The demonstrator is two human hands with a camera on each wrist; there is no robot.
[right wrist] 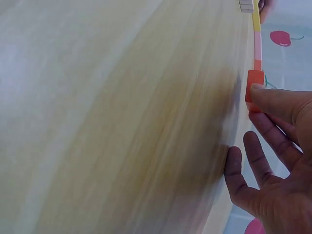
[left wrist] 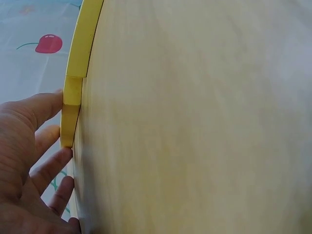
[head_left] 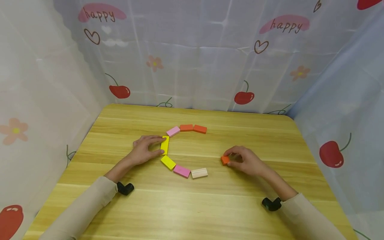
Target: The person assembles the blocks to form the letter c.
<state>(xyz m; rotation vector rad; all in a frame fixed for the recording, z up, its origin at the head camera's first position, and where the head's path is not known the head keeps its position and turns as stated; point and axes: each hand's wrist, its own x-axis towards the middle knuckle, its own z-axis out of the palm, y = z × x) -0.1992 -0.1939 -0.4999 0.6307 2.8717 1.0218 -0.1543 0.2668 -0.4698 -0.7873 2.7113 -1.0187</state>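
My left hand (head_left: 144, 150) spans a yellow block (head_left: 164, 145), thumb at its near end and a fingertip at its far end. In the left wrist view, this hand's fingers (left wrist: 46, 107) touch the yellow side. The block belongs to a curved row on the table. My right hand (head_left: 246, 161) pinches an orange block (head_left: 224, 160) between thumb and fingers, to the right of the row. In the right wrist view, the thumb lies over the face of the orange block (right wrist: 255, 87) while the other fingers spread below it.
Beyond the held yellow block, the row runs through a light pink block (head_left: 173, 131) and two orange blocks (head_left: 186, 128). Nearer, it continues with another yellow block (head_left: 168, 162), a pink block (head_left: 182, 171) and a plain wooden block (head_left: 199, 173). Printed curtains (head_left: 192, 76) surround the wooden table (head_left: 192, 213).
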